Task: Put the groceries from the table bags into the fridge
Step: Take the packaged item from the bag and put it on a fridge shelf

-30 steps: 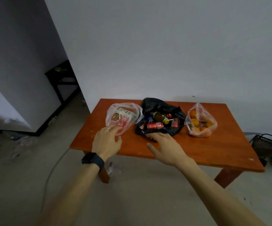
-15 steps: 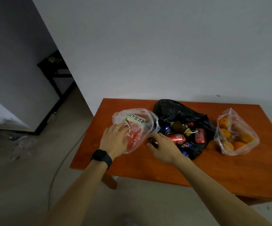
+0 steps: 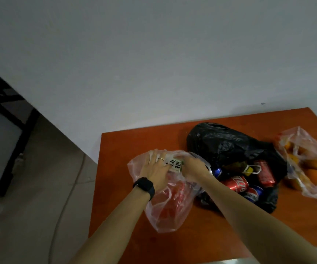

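Your right grip (image 3: 193,167) is clenched on the end of the white box (image 3: 175,163) at the mouth of the clear bag (image 3: 173,216), and your left grip (image 3: 154,169) is released, fingers straight, pressing the plastic beside it. That bag lies on the bench (image 3: 134,141), left side, touching the black bag (image 3: 226,147) of cans (image 3: 233,183); the bag of oranges (image 3: 306,162) sits further right.

table (image 3: 220,235) orange-brown | middle bag (image 3: 220,143) black | cola can (image 3: 234,182) red | watch (image 3: 144,185) black

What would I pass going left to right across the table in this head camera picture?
A clear bag with red packets, black bag of drink cans, clear bag of oranges.
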`<state>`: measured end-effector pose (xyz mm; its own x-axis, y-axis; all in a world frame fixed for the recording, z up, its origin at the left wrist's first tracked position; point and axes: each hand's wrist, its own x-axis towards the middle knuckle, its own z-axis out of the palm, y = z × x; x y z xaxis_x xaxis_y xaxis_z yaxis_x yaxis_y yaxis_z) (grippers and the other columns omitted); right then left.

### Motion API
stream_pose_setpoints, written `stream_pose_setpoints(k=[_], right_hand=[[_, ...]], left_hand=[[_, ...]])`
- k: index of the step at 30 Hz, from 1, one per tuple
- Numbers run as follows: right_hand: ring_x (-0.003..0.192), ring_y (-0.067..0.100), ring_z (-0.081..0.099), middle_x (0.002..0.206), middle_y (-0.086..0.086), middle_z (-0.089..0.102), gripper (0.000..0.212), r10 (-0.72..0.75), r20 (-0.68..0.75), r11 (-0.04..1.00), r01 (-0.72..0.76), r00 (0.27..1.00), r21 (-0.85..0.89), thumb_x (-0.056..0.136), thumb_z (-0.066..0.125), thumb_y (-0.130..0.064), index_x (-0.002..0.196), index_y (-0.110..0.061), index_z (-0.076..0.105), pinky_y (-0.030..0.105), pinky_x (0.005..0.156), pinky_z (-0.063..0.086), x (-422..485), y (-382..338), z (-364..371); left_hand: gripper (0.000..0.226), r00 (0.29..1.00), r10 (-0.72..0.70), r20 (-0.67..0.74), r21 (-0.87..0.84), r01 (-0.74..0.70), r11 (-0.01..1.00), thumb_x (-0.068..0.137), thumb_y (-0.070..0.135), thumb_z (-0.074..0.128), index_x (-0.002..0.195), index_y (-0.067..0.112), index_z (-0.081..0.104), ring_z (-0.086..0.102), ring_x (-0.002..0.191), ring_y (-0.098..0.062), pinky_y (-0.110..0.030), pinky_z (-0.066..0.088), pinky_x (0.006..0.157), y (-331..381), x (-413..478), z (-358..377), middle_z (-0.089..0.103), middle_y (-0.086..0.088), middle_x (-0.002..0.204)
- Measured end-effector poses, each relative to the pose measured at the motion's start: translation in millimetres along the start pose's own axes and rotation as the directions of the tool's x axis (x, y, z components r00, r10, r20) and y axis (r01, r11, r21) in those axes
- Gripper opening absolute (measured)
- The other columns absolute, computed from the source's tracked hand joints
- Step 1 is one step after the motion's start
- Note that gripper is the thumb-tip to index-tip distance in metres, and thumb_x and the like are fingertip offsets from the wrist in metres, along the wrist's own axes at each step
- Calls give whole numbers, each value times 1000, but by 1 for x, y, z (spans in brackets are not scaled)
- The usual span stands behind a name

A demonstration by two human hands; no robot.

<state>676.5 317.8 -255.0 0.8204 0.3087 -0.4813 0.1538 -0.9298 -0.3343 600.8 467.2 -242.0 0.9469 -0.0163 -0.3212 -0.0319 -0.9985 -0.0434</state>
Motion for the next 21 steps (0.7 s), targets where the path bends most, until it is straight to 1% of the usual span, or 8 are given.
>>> stream_pose_setpoints(k=[3,6,8,11,14,17,19,21], right_hand=[[97,23,67,106,1,69,42,107,44,986,-100,993,-132,79,77,-35,115,-22,61,32,68,51,20,-4,4],[102,27,66,109,3,69,32,138,-45,976,-143,989,-161,91,61,-38,120,-22,62,36,72,48,37,0,14],[102,28,66,109,3,69,30,134,-94,973,-149,986,-177,98,51,-42,123,-28,61,37,71,45,44,3,22],[103,28,67,113,2,69,29,119,-112,957,-144,986,-253,98,52,-36,124,-25,61,36,69,44,53,4,25],[112,30,64,131,4,61,42,2,-97,934,-37,995,-356,98,52,-29,139,-21,50,39,77,51,53,0,22],[122,31,57,142,4,51,51,-138,-149,962,96,979,-257,99,49,-30,149,-27,39,42,84,53,37,-2,14],[114,25,58,132,-1,56,37,-255,-264,965,227,930,-133,101,45,-36,137,-32,50,41,82,53,22,-7,0],[96,20,60,112,-4,64,25,-344,-361,929,371,867,5,102,44,-36,118,-26,60,36,76,50,6,-18,-16]], left_hand=[[67,992,-2,130,40,-3,999,95,23,53,154,37,26,-8,150,-43,-61,1,120,-18,30,8,-13,-10,165],[73,986,21,165,-13,-19,1000,97,31,54,157,33,14,-4,151,-38,-61,4,120,-33,48,12,-10,-9,166],[74,986,47,157,-35,-41,999,97,27,54,157,33,11,3,152,-35,-59,10,121,-41,57,16,-5,-8,166],[75,989,69,129,-67,-61,996,96,24,56,156,33,12,10,151,-33,-56,15,121,-49,68,20,2,-9,166],[83,991,63,120,-122,-48,991,92,21,61,157,29,9,13,151,-32,-54,18,120,-53,76,20,5,-8,166],[104,983,58,174,-111,-39,993,84,37,74,158,24,2,14,150,-33,-54,18,119,-58,83,17,1,-9,166],[112,978,62,200,-79,-47,996,81,53,74,158,22,0,12,151,-32,-55,17,119,-63,84,14,-3,-8,166],[110,980,58,190,-46,-50,998,81,55,73,158,23,1,12,151,-32,-56,19,120,-69,82,12,-6,-7,166]])
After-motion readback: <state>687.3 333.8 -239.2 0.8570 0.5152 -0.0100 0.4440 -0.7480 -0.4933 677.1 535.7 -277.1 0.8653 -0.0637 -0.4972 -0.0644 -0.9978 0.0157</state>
